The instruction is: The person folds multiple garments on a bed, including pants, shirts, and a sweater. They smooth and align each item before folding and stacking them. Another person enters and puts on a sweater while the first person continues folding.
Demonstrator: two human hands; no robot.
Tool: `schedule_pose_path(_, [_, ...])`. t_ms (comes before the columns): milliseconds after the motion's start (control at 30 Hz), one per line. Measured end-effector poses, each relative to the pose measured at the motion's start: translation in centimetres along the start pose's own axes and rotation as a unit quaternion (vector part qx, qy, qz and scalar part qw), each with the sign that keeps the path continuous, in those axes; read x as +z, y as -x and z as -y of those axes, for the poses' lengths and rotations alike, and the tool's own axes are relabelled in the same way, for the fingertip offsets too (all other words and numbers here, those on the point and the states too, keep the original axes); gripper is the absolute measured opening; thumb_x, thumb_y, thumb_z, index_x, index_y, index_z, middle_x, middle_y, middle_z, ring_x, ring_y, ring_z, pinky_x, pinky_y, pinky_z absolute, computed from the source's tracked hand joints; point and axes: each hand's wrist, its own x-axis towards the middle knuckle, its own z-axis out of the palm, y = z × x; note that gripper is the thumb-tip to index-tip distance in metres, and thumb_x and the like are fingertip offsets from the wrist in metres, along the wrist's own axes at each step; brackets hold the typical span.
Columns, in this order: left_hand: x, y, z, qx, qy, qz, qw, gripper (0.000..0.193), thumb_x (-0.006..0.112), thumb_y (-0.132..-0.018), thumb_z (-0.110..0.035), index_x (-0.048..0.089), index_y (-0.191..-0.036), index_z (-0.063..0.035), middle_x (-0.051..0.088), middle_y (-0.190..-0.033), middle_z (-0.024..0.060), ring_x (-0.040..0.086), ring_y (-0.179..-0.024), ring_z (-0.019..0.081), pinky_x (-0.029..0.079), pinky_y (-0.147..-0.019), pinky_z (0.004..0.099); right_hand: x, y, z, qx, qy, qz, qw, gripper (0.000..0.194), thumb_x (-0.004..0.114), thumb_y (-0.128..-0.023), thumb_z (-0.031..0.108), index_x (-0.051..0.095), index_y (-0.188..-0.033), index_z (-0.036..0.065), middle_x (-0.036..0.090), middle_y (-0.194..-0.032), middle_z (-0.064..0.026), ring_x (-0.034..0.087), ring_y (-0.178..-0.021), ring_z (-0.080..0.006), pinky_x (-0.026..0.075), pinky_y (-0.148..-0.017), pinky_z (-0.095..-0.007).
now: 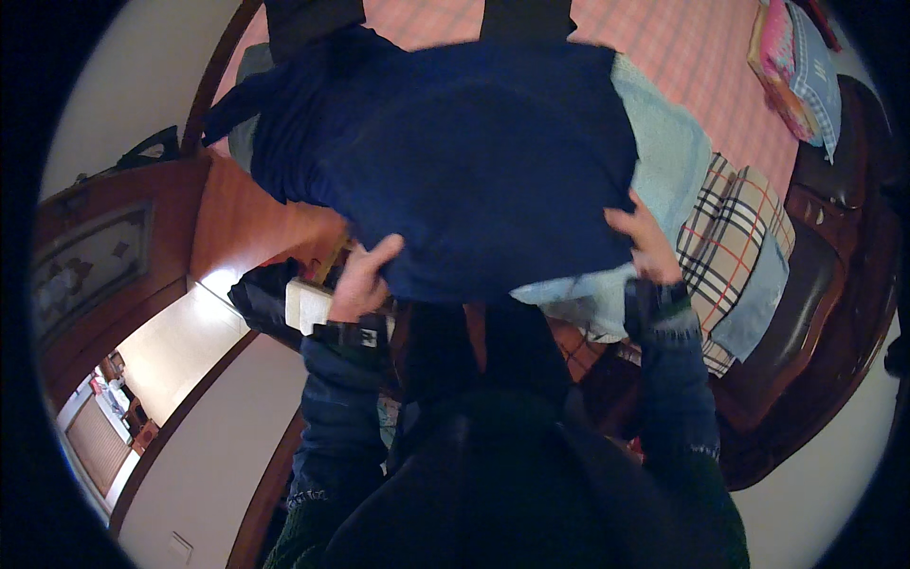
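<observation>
A dark navy garment [483, 163] is spread out in front of me, with what looks like a sleeve trailing off to the left. My left hand [362, 277] grips its near left edge, thumb on top and the other fingers mostly hidden. On the near right edge, my right hand [645, 238] holds the cloth in the same way. Beneath the garment lies a pale blue-green towel or blanket [665, 139], showing on the right and along the near side. Part of the bed below is covered by the garment.
A pink checked sheet [682, 64] covers the bed. Black cloth pieces [526, 20] lie at the far side. Plaid bedding [732, 249] rests by the dark wooden headboard [803, 299], with folded textiles [796, 71] farther up. A wooden door [121, 242] stands left, near a black bag [266, 295].
</observation>
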Motion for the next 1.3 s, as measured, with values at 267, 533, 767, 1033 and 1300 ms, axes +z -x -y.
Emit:
schedule_pose_path(267, [-13.2, -2.0, 5.1, 0.158, -0.284, -0.023, 0.945, 0.045, 0.057, -0.098, -0.016, 0.047, -0.139, 0.0019, 0.056, -0.138, 0.0155, 0.055, -0.126, 0.028, 0.041, -0.109, 0.0375, 4.4, -11.5, -0.7, 0.061, 0.083, 0.151, 0.983, 0.071, 0.072, -0.08, 0.012, 0.043, -0.143, -0.003, 0.057, -0.134, -0.0132, 0.061, -0.111, -0.0219, 0.048, -0.099, -0.0336])
schedule_pose_path(533, [-27.1, -14.4, 18.5, 0.226, -0.559, 0.013, 0.798, 0.056, 0.067, -0.092, -0.02, 0.047, -0.144, -0.0241, 0.059, -0.128, 0.0182, 0.057, -0.119, 0.0368, 0.047, -0.1, 0.0435, 2.0, -23.0, -18.1, 0.196, 0.213, 0.058, 0.956, 0.075, 0.062, -0.086, 0.019, 0.03, -0.151, 0.0, 0.053, -0.137, -0.0197, 0.061, -0.114, -0.031, 0.055, -0.09, -0.0391])
schedule_pose_path(767, [-29.9, -15.3, 20.9, 0.084, -0.399, -0.029, 0.913, 0.062, 0.068, -0.095, -0.029, 0.042, -0.143, -0.0015, 0.055, -0.136, 0.0166, 0.058, -0.118, 0.0282, 0.048, -0.103, 0.0403, 2.0, -23.0, -17.8, 0.155, 0.167, 0.026, 0.973, 0.075, 0.067, -0.087, 0.022, 0.031, -0.15, 0.0, 0.051, -0.141, -0.02, 0.055, -0.123, -0.031, 0.046, -0.104, -0.0403])
schedule_pose_path(1033, [-28.9, -14.8, 23.5, 0.058, -0.255, -0.124, 0.957, 0.08, 0.077, -0.085, -0.034, 0.037, -0.147, -0.0021, 0.046, -0.142, 0.0223, 0.049, -0.129, 0.0387, 0.037, -0.112, 0.0459, 2.0, -23.6, -18.4, 0.145, 0.176, 0.016, 0.973, 0.078, 0.078, -0.085, 0.027, 0.039, -0.146, -0.002, 0.056, -0.137, -0.0186, 0.055, -0.124, -0.0286, 0.044, -0.107, -0.0401])
schedule_pose_path(1300, [-11.2, -10.7, 4.4, 0.331, -0.535, -0.297, 0.718, 0.093, 0.083, -0.067, -0.01, 0.036, -0.147, -0.0002, 0.039, -0.148, 0.0243, 0.033, -0.14, 0.0428, 0.028, -0.117, 0.0491, -1.5, -27.7, -12.7, 0.118, 0.014, -0.048, 0.992, 0.026, 0.063, -0.095, 0.029, 0.066, -0.116, 0.013, 0.066, -0.098, -0.0023, 0.062, -0.088, -0.0157, 0.052, -0.078, -0.0294])
